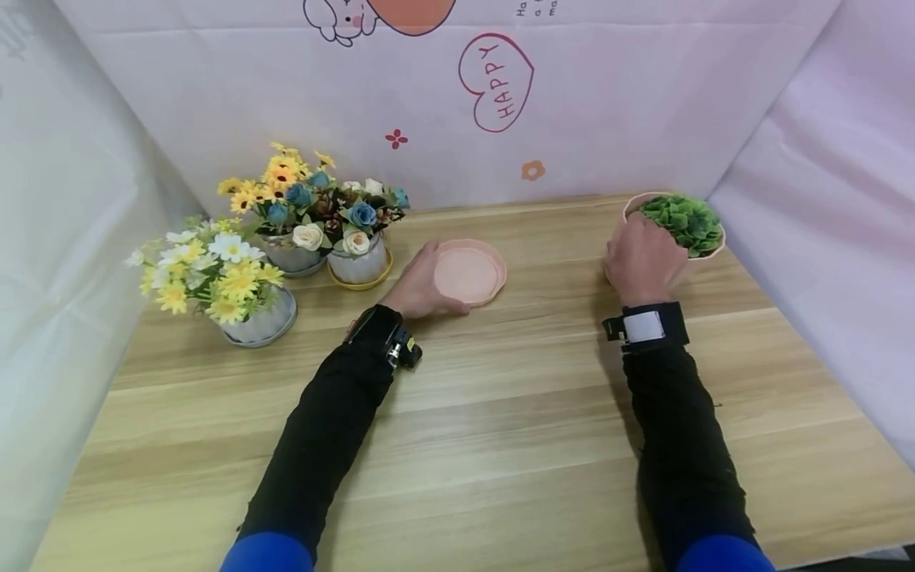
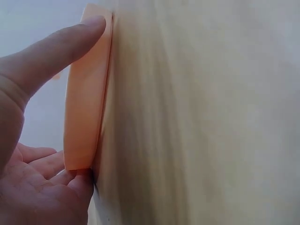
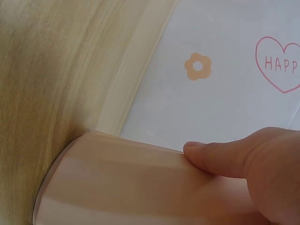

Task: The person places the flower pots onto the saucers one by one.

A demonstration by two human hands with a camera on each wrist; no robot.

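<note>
A shallow pink saucer (image 1: 468,272) with a low rim lies near the middle of the wooden table. My left hand (image 1: 420,287) holds it by the left side, the thumb (image 2: 70,44) on its wall and the fingers round the other end in the left wrist view. At the back right is a pink flowerpot (image 1: 696,268) with a leafy green plant (image 1: 685,222). My right hand (image 1: 645,258) grips this pot at its near left rim, and the thumb (image 3: 211,157) lies along the outside wall in the right wrist view. The rim hides my other right fingers.
Three potted artificial flowers stand at the left: yellow and white daisies (image 1: 221,266), small sunflowers (image 1: 279,175) and blue and cream roses (image 1: 357,218), their grey pots on saucers. A printed cloth (image 1: 608,95) hangs behind the table's back edge.
</note>
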